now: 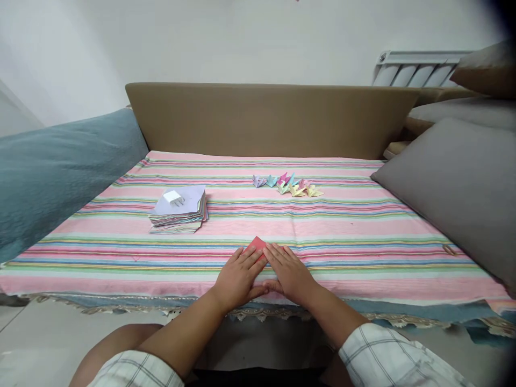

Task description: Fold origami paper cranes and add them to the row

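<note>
Plaid sleeves lead to both hands, flat on red paper.

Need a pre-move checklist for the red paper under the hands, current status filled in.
1. Small red paper piece steadied: ok, fingers of the left hand and right hand rest on it.
2. Red paper's edges aligned: cannot tell, hands cover most of it.
3. Stack of square multicoloured paper sheets weighted: ok, white plug adapter with metal prongs sits on top.
4. Stack squared up: not ok, sheet edges stick out unevenly.
5. Small folded-paper figures in mixed colours apart from hands: ok, they lie farther back on the pink multicolour-striped cloth.
</note>
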A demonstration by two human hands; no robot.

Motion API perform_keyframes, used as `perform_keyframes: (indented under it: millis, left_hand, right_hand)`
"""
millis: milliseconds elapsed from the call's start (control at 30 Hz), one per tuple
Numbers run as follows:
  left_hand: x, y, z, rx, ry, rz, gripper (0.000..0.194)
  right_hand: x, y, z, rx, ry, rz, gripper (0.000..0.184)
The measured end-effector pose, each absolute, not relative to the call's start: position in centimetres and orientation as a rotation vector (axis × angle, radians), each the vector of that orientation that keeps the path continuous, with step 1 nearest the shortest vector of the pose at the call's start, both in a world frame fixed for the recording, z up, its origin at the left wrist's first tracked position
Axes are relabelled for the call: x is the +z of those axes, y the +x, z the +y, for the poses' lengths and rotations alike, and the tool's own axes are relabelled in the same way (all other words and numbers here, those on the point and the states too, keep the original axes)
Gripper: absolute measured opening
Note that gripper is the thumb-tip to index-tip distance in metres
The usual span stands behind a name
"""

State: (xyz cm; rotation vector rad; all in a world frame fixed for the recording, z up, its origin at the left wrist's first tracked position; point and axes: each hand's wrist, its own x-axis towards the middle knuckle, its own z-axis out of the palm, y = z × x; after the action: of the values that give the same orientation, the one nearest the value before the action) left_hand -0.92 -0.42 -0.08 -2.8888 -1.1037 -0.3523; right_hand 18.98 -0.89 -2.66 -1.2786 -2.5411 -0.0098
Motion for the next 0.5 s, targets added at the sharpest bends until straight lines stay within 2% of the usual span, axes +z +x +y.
perform_keyframes:
  millis: [500]
  left_hand:
    - [-0.19,-1.81,-1.36,-0.473,-2.730,-1.307,0.061]
  right_hand:
    - [-2.32,19.00,-0.99,0.009,-1.318,-2.546,0.075]
